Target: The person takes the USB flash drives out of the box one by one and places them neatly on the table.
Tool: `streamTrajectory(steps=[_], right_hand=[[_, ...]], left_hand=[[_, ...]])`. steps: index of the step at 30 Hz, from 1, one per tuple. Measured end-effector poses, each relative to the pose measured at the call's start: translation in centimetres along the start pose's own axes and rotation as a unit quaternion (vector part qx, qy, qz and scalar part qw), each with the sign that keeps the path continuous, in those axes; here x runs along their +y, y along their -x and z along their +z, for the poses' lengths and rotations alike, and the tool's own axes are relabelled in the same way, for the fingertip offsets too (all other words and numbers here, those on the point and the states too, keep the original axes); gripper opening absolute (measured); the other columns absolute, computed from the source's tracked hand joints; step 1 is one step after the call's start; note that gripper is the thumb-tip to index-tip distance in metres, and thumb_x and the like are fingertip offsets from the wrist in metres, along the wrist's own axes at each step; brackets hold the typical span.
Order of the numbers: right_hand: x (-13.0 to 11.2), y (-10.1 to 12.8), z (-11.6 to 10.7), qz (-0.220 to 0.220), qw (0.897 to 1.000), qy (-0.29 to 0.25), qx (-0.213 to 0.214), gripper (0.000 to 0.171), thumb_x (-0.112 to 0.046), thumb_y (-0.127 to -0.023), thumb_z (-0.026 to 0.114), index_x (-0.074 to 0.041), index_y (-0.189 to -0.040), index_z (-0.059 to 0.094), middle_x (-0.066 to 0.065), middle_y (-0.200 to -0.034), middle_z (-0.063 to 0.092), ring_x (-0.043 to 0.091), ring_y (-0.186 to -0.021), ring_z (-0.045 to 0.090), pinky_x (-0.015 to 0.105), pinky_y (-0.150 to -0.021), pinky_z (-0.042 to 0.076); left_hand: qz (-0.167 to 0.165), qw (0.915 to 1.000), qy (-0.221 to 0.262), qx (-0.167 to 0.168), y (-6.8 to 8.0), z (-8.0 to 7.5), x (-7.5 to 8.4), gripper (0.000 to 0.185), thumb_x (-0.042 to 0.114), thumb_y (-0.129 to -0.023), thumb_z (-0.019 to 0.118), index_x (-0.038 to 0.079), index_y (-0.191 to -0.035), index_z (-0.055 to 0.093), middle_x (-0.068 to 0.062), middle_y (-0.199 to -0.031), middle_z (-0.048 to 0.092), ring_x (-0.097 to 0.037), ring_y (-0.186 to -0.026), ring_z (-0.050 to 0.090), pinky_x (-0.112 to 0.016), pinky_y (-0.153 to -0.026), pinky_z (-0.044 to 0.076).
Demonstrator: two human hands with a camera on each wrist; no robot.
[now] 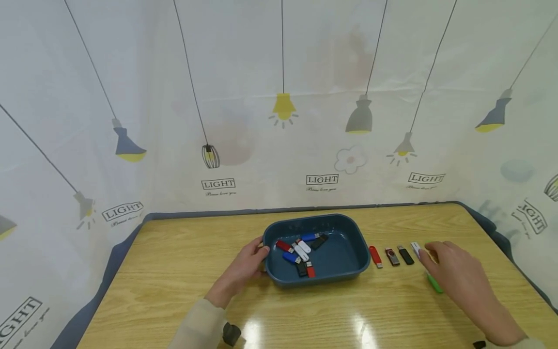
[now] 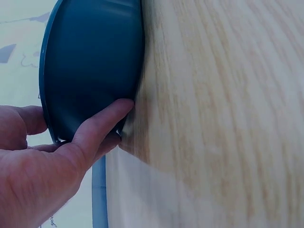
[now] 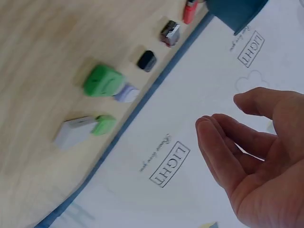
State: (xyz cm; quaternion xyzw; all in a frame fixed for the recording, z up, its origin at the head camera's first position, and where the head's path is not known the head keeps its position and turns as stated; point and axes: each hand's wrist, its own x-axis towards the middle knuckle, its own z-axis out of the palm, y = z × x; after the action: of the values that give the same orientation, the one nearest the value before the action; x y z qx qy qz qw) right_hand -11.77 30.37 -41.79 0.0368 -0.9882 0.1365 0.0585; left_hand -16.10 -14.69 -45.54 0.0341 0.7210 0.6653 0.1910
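left hand [image 1: 246,264] on left rim of blue tray [image 1: 344,271], thumb over rim, fingers [image 2: 102,126] flat vs outer wall, curled round the edge; tray mid-table [image 1: 174,271], w/ heap of usb sticks [image 1: 301,252] inside: red, blue, white, black, lying crosswise & touching. right of tray, row of sticks on table, side by side, apart from each other: red stick [image 1: 375,256] just beside tray wall, then dark red/metal stick [image 1: 392,256], black stick [image 1: 406,255], white stick [image 1: 416,249]. right hand [image 1: 457,276] over far end of row, palm down, fingers loose & slightly spread, holding nothing; fingertips near white stick, touching or not: can't tell. green stick [image 1: 434,283] partly hidden under that hand, tip poking out on near side. wrist view: green-capped stick [image 3: 104,81] by pale one, another pale stick w/ green end [image 3: 80,129] a bit apart, hand raised clear of table there, fingers [image 3: 223,152] relaxed. lamp-print cloth [image 1: 279,97] behind & along sides of table.
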Motion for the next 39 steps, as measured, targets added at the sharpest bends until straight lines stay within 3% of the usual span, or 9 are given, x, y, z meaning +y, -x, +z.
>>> streamTrajectory(steps=[14,20,29,32,36,39], right_hand=[[-7.1,-2.6,0.0,-0.099,0.99,-0.046,0.085,0.021,-0.015,-0.097,0.07,0.003,-0.106,0.076,0.01,-0.09,0.071,0.024,-0.077,0.067,0.044,-0.062,0.058],[-10.8,-4.6,0.9,-0.118,0.991,-0.041,0.052,0.021,-0.019,-0.097,0.072,0.0,-0.105,0.077,0.009,-0.092,0.072,0.023,-0.08,0.069,0.042,-0.067,0.059],[-14.9,-7.5,3.4,-0.13,0.99,-0.045,-0.028,0.021,-0.025,-0.098,0.071,-0.004,-0.098,0.075,0.0,-0.075,0.065,0.013,-0.065,0.059,0.035,-0.061,0.054],[-15.7,-8.5,4.3,-0.124,0.99,-0.04,-0.047,0.023,-0.025,-0.099,0.071,-0.007,-0.085,0.072,-0.001,-0.064,0.058,0.013,-0.057,0.052,0.031,-0.055,0.046],[-16.6,-9.3,5.4,-0.118,0.991,-0.014,-0.066,0.039,-0.028,-0.1,0.07,-0.011,-0.066,0.059,-0.001,-0.054,0.045,0.016,-0.05,0.046,0.029,-0.049,0.035],[-17.1,-9.6,6.4,-0.112,0.99,0.01,-0.081,0.049,-0.031,-0.1,0.07,-0.012,-0.059,0.052,0.0,-0.051,0.042,0.017,-0.047,0.047,0.028,-0.047,0.035]], left_hand=[[0.006,0.9996,-0.014,0.024,0.3,-0.2,0.2,0.051,0.01,-0.111,0.038,-0.006,-0.158,0.028,-0.034,-0.151,0.045,-0.045,-0.126,0.057,-0.053,-0.085,0.061],[0.005,0.9996,-0.015,0.022,0.6,-0.5,0.0,0.052,0.012,-0.111,0.039,-0.006,-0.159,0.027,-0.035,-0.152,0.043,-0.045,-0.126,0.058,-0.053,-0.084,0.062],[0.007,1.0,0.002,0.001,0.7,-0.8,-0.3,0.052,0.015,-0.113,0.038,-0.005,-0.159,0.025,-0.035,-0.152,0.044,-0.045,-0.127,0.058,-0.054,-0.084,0.061],[0.006,1.0,0.0,0.002,0.7,-0.7,-0.3,0.052,0.014,-0.113,0.038,-0.005,-0.159,0.025,-0.035,-0.151,0.045,-0.046,-0.127,0.057,-0.054,-0.084,0.061],[0.001,1.0,-0.003,0.007,0.7,-0.6,-0.3,0.052,0.015,-0.113,0.038,-0.004,-0.159,0.025,-0.035,-0.151,0.045,-0.046,-0.13,0.055,-0.054,-0.085,0.061],[0.001,1.0,-0.005,0.007,0.7,-0.6,-0.3,0.052,0.015,-0.113,0.038,-0.005,-0.16,0.025,-0.034,-0.151,0.045,-0.046,-0.131,0.055,-0.053,-0.085,0.061]])
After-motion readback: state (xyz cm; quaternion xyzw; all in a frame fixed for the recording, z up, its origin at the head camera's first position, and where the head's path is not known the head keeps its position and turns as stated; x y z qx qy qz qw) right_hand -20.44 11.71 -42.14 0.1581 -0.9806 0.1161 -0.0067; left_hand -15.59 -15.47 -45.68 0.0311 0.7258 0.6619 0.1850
